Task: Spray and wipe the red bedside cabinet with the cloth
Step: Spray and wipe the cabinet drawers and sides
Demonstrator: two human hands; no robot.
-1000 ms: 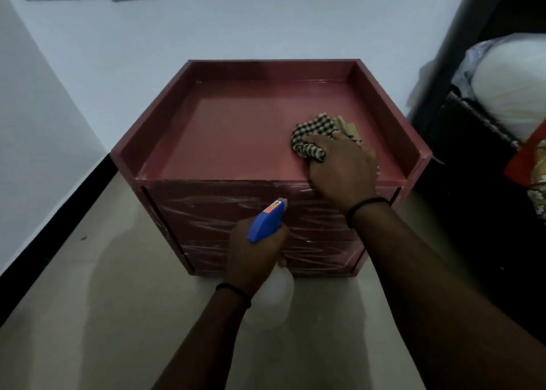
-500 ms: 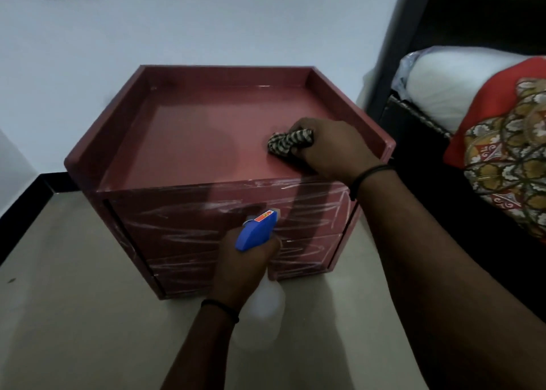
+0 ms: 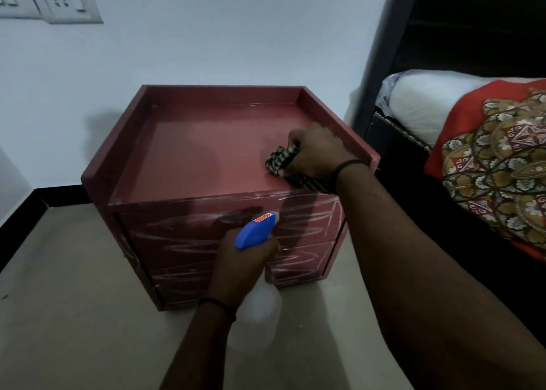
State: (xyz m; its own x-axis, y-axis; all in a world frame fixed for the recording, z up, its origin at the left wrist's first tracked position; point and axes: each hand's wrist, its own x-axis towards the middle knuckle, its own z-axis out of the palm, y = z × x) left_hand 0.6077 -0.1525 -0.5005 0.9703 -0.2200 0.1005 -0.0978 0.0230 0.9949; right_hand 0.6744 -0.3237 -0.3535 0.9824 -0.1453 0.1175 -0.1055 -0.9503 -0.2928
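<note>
The red bedside cabinet (image 3: pixel 204 153) stands on the floor against the white wall, with a raised rim on three sides of its top and plastic wrap over its drawer fronts. My right hand (image 3: pixel 319 150) presses a bunched checked cloth (image 3: pixel 280 160) onto the top near the front right corner, beside the right rim. In front of the drawers my left hand (image 3: pixel 239 267) grips a clear spray bottle (image 3: pixel 260 312) with a blue trigger head, its nozzle pointing toward the cabinet.
A bed with a white pillow (image 3: pixel 425 100) and a red patterned cover (image 3: pixel 499 165) stands close on the right, behind a dark bed frame (image 3: pixel 381 73). A wall socket (image 3: pixel 63 1) sits upper left. Beige floor (image 3: pixel 74 301) spreads to the left.
My right hand has slid the cloth toward the right rim and bunched it tighter. The camera view has shifted, showing more of the bed. The spray bottle stays in front of the drawers.
</note>
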